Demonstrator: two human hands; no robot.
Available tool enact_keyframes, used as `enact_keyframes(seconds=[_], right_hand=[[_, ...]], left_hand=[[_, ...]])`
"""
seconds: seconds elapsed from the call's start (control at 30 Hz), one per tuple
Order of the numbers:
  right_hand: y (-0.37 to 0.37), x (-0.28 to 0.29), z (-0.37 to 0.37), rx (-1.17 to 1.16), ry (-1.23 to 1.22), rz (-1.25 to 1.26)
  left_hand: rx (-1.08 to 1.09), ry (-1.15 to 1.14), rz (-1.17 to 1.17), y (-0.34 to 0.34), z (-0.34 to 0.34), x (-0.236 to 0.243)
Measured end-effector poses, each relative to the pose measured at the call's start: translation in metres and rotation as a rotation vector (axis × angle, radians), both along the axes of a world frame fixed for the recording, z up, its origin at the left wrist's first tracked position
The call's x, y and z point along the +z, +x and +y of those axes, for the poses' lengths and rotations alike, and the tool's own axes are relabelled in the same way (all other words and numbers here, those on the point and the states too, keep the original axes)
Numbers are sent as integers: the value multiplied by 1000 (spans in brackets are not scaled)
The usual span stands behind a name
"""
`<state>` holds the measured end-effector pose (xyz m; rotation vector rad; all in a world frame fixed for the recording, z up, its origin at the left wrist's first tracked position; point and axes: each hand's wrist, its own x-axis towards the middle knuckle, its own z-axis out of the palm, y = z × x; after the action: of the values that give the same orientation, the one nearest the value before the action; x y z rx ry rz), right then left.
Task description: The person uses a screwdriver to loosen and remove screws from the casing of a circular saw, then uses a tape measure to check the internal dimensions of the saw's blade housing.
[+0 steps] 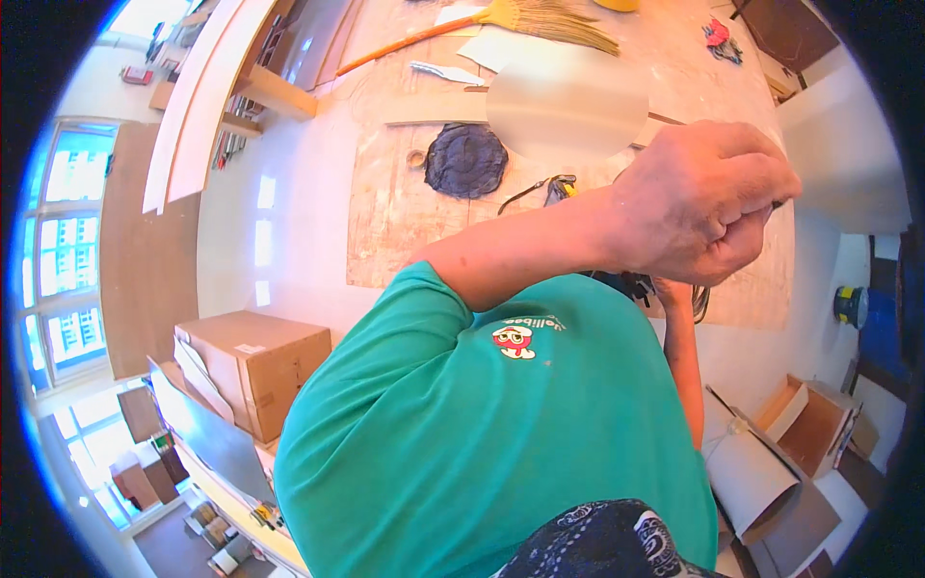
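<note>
My left forearm crosses in front of my green shirt [482, 424]. My left hand [708, 197] is raised in a fist at the upper right, fingers curled in. A small dark bit shows at the edge of the fist, too little to name. Below that wrist, my right hand [672, 289] is mostly hidden, beside a dark object [626, 283] and a dark looped cord [702, 304]. Its fingers do not show. Beyond my left forearm, a black-and-yellow item [561, 189] with a dark strap lies on the wooden worktop [385, 231].
A black crumpled round thing [466, 160], a small ring [415, 159], a wooden strip [438, 109] and a straw broom [549, 17] lie on the worktop. A blurred oval covers part of it. Long boards [207, 106] jut in at left, above a cardboard box [255, 361].
</note>
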<state>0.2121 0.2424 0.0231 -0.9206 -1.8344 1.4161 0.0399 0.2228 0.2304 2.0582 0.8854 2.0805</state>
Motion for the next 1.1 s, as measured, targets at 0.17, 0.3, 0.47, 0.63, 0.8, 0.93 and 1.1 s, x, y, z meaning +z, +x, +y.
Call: enact_keyframes(seconds=[0.17, 0.3, 0.47, 0.63, 0.8, 0.93, 1.1], right_hand=[[-5, 30, 1, 5, 73, -8], [-12, 53, -2, 21, 129, -8], [-20, 75, -6, 35, 193, 1], [-22, 93, -8, 49, 262, 22], [-21, 71, -5, -18, 145, -42], [-15, 67, -6, -48, 147, -56], [-10, 57, -3, -55, 140, -58]], left_hand=[[22, 61, 46, -7, -4, 13], [-3, -32, 15, -2, -4, 2], [-49, 53, -8, 0, 3, -3], [-37, 52, 94, -11, -4, 8], [-54, -7, -108, 3, -3, -5], [-33, 64, 7, -6, -5, 8], [-84, -20, 41, -5, -5, 3]])
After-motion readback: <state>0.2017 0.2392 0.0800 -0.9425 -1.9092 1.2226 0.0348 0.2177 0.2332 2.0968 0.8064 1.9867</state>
